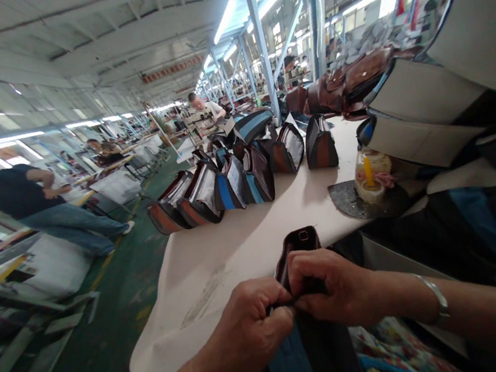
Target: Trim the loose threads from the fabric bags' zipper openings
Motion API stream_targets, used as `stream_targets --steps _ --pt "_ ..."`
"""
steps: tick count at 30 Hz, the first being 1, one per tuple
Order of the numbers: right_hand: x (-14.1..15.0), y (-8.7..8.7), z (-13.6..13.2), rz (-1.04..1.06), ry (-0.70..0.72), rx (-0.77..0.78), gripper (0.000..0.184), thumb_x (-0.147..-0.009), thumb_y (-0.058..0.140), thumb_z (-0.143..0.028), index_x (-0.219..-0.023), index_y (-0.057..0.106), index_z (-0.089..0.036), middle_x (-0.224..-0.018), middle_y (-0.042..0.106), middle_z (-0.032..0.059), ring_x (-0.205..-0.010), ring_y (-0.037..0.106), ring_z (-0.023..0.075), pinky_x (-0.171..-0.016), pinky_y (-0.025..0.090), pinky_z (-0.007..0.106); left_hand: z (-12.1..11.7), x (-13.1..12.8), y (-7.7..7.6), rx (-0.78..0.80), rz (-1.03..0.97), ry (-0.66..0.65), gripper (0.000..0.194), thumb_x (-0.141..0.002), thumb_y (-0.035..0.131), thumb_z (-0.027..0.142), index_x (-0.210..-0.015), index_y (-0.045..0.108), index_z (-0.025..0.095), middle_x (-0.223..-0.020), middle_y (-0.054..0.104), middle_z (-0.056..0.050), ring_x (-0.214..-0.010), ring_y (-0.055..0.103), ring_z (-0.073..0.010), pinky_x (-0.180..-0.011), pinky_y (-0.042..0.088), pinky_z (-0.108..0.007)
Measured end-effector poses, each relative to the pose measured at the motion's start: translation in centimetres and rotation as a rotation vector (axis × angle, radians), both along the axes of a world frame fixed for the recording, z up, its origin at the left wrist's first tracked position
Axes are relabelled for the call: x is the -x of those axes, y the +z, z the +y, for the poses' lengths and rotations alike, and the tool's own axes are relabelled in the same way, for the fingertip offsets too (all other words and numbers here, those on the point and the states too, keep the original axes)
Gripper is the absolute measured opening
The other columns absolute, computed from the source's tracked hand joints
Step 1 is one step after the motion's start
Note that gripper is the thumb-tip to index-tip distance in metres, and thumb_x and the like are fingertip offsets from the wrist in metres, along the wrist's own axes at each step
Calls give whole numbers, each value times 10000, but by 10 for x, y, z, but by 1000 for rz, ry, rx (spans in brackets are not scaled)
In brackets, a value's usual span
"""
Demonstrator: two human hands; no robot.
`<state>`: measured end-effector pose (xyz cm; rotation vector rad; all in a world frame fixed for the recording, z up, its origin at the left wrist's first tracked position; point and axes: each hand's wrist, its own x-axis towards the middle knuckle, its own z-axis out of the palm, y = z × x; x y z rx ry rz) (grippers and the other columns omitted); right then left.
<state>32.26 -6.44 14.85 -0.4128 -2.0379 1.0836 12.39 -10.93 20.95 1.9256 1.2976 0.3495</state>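
The dark bag (331, 353) is between and below the person's 2 hands, just off the near edge of the pale table (204, 266). Its edge runs into the spot where both sets of fingertips meet. The left hand (257, 317) comes in from the left, with its thumb and index finger pinched together on that edge. The right hand (336, 287) meets it from the right, its thumb below and its bent index finger above, also clamped on the bag; the exact contact between the pads is hidden. The tips of the 2 hands are almost touching.

Above the right knuckles, the bag's dark brown upper end stands up past the fingers, bearing 1 small rectangular metal fitting (303, 236). Under the left fingertips, a blue stripe (294, 364) runs down the bag's body to the bottom of the view. What supports the bag from below cannot be told.

A silvery bracelet (435, 295) circles the right wrist, and floral cloth (402, 349) shows beneath that forearm. Farther back on the table, well apart from the fingers, stands a group of finished-looking bags (229, 185) with brown or blue stripes. To their right, a round container (370, 184) with a yellow object in it sits on a dark slab (342, 200).
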Motion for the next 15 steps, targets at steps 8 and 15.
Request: stream_targets --steps 8,15 --pt "2 -4 -3 -199 -118 -753 166 -876 438 -99 -779 549 -174 -748 553 43 -651 447 170 -663 360 357 -1 9 -2 -104 115 -35 104 -851 559 213 -773 621 183 -716 560 37 -710 512 -117 -664 312 -262" --pt "-7 -11 -5 -205 -22 -837 180 -960 439 -132 -988 617 -129 -844 616 90 -717 502 197 -730 414 396 11 17 9 133 169 -175 322 -978 440 353 -729 528 170 -690 462 46 -685 443 -106 -635 311 -246"
